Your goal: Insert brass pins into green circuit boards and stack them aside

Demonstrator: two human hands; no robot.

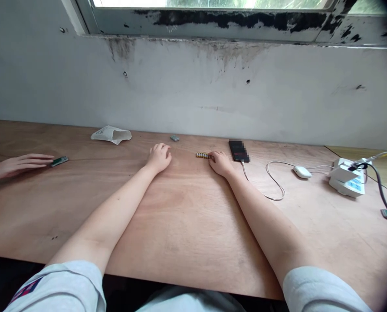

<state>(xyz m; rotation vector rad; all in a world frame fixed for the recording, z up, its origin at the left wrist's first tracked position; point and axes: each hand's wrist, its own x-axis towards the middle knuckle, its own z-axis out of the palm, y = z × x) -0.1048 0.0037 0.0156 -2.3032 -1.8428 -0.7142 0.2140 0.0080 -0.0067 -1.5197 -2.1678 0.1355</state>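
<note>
"Entry one?"

"Row of small batteries (202,155), lying end to end on a plywood table (187,225). Long axis runs left to right, across the person's front."

"Nearer hand?"

"Right hand (220,164), curled at the row's right end, touching it or just short of it; cannot tell which. No grip shows."

"The other?"

"Left hand (159,158), loosely curled and holding nothing, resting apart from the row, beyond its left end. The two hands stand apart, the row mostly between them."

"Also listed?"

"Black phone (239,151) just past the right hand, with a white cable (271,182); crumpled paper bag (110,134); at far left, a co-worker's hand (18,166) beside a small green object (59,161)."
</note>
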